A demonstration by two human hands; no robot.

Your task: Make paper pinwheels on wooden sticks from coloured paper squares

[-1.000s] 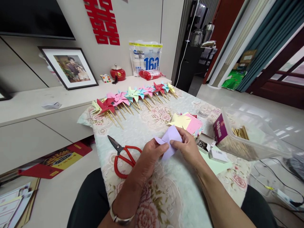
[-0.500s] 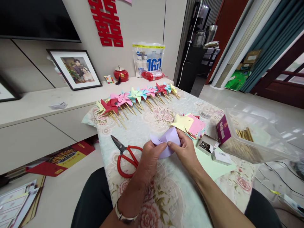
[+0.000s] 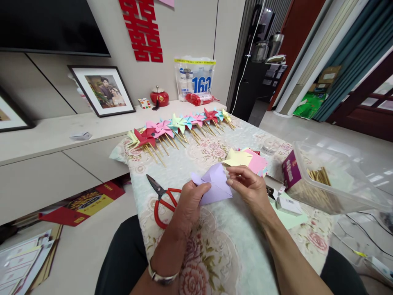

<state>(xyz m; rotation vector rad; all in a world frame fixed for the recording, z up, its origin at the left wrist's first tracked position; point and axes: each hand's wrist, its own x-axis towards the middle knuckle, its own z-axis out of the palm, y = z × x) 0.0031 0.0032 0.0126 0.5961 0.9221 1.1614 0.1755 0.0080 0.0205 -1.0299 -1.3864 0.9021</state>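
Note:
A square of lilac paper (image 3: 216,186) with cut flaps is held above the table by my left hand (image 3: 192,200). My left thumb presses on its folded-in left flap, the other fingers behind it. At the sheet's right edge is my right hand (image 3: 248,186), thumb and fingers apart; the thumb tip is at the paper, though contact is hard to tell. Red-handled scissors (image 3: 162,196) lie left of my left hand. Behind my right hand is a stack of coloured paper pieces (image 3: 256,162), yellow and pink on top.
Finished paper pinwheels (image 3: 178,125) on sticks line the table's far edge. To the right are a clear plastic bin (image 3: 344,184) of sticks, a small white box (image 3: 288,205), a green sheet (image 3: 294,221) and a clear round container (image 3: 270,145). A floral cloth (image 3: 221,254) covers the table.
My right hand has moved right and let go of the pinched flap. The paper's right side has opened out flatter, while my left hand keeps its hold.

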